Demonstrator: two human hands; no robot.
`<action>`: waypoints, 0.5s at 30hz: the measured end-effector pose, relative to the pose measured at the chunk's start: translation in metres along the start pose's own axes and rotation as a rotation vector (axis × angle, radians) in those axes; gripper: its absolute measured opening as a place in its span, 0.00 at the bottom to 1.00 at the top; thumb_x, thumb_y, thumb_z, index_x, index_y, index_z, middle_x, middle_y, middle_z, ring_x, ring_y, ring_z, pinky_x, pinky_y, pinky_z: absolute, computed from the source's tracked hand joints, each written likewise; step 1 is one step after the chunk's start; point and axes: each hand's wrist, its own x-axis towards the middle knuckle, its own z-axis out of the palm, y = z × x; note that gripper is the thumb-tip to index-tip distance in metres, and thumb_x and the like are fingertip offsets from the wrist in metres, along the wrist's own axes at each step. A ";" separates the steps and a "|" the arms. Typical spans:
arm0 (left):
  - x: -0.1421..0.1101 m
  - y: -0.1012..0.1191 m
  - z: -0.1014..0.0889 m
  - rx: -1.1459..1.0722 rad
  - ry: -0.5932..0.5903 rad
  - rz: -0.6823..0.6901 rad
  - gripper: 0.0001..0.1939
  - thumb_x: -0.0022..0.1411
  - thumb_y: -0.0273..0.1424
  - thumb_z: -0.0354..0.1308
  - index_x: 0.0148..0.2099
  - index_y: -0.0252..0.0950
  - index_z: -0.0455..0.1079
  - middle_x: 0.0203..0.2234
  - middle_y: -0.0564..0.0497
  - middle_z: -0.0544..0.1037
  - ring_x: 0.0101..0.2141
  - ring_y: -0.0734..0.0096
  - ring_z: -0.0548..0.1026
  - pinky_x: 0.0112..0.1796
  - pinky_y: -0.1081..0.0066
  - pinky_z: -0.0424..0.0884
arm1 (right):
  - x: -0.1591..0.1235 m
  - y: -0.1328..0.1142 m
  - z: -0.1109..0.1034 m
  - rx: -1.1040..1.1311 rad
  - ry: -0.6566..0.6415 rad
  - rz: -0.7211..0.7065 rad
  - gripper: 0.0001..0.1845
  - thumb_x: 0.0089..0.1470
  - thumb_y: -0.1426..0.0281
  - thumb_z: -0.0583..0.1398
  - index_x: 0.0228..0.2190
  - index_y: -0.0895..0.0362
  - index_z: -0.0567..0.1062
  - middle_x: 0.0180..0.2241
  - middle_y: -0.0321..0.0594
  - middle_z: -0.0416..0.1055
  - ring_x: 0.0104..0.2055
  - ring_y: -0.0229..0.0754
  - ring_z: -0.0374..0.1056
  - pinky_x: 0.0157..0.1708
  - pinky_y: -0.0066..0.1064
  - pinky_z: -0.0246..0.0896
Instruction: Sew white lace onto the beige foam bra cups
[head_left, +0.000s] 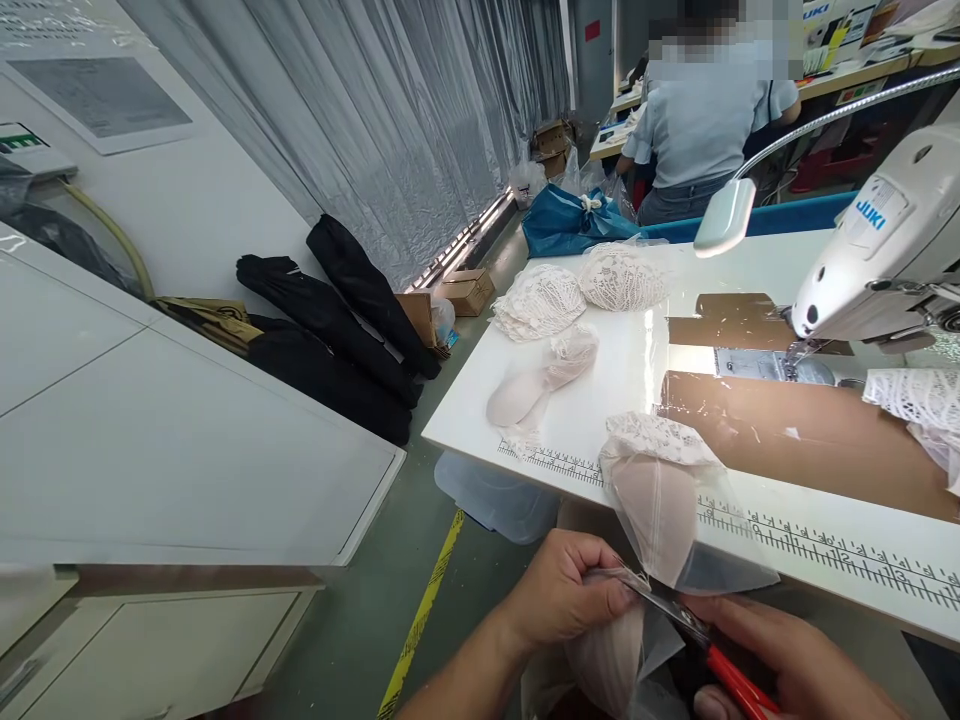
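Observation:
A light beige bra piece (656,510) with cups, sheer mesh and lace hangs over the front edge of the sewing table (465,410). My left hand (566,590) is closed, pinching the edge of its sheer fabric between thumb and forefinger. Red-handled scissors (686,620) are gripped in my right hand (787,645), their blades pointing left. The blade tips touch the fabric close to my left fingertips; whether they are cutting I cannot tell. Below the table edge more of the fabric hangs down between my hands, partly hidden by them.
Lace pieces (626,275) and another beige cup piece (517,398) lie on the table. A JUKI sewing machine (881,230) and a lamp (726,215) stand at the right. Below is a plastic bin (495,495). Black rolls (337,345) lean at left. A person (697,130) sits beyond.

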 end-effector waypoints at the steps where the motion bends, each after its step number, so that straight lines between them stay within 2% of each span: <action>1: 0.000 0.000 0.001 0.000 0.000 -0.005 0.24 0.48 0.47 0.68 0.27 0.28 0.69 0.19 0.55 0.63 0.22 0.80 0.57 0.24 0.77 0.52 | 0.000 0.001 0.002 -0.021 0.055 -0.001 0.26 0.47 0.56 0.64 0.47 0.51 0.77 0.36 0.40 0.80 0.36 0.49 0.76 0.36 0.28 0.72; 4: 0.000 0.002 0.003 -0.009 0.003 -0.021 0.24 0.48 0.46 0.68 0.26 0.29 0.69 0.18 0.55 0.63 0.22 0.81 0.57 0.23 0.77 0.52 | -0.001 0.004 0.007 -0.075 0.187 -0.003 0.26 0.45 0.52 0.64 0.44 0.51 0.79 0.29 0.40 0.80 0.33 0.50 0.76 0.34 0.28 0.72; 9: 0.000 0.004 0.003 -0.006 0.008 -0.038 0.23 0.47 0.46 0.68 0.27 0.28 0.71 0.18 0.56 0.64 0.22 0.81 0.57 0.23 0.77 0.52 | -0.001 0.002 0.008 -0.087 0.260 0.003 0.24 0.45 0.50 0.64 0.41 0.50 0.80 0.25 0.40 0.79 0.30 0.49 0.76 0.30 0.28 0.72; 11: 0.000 0.006 0.003 -0.008 0.007 -0.045 0.23 0.47 0.45 0.69 0.27 0.27 0.72 0.18 0.55 0.64 0.22 0.81 0.57 0.24 0.77 0.52 | 0.000 0.000 0.005 -0.072 0.233 0.007 0.22 0.46 0.51 0.64 0.39 0.50 0.80 0.25 0.40 0.79 0.28 0.49 0.76 0.28 0.28 0.71; 15: 0.001 0.007 0.004 -0.014 -0.001 -0.058 0.23 0.47 0.45 0.69 0.28 0.27 0.74 0.18 0.55 0.66 0.22 0.81 0.58 0.24 0.77 0.54 | 0.001 -0.002 -0.002 -0.063 -0.002 -0.019 0.14 0.51 0.58 0.63 0.39 0.49 0.81 0.27 0.38 0.79 0.26 0.44 0.75 0.28 0.25 0.70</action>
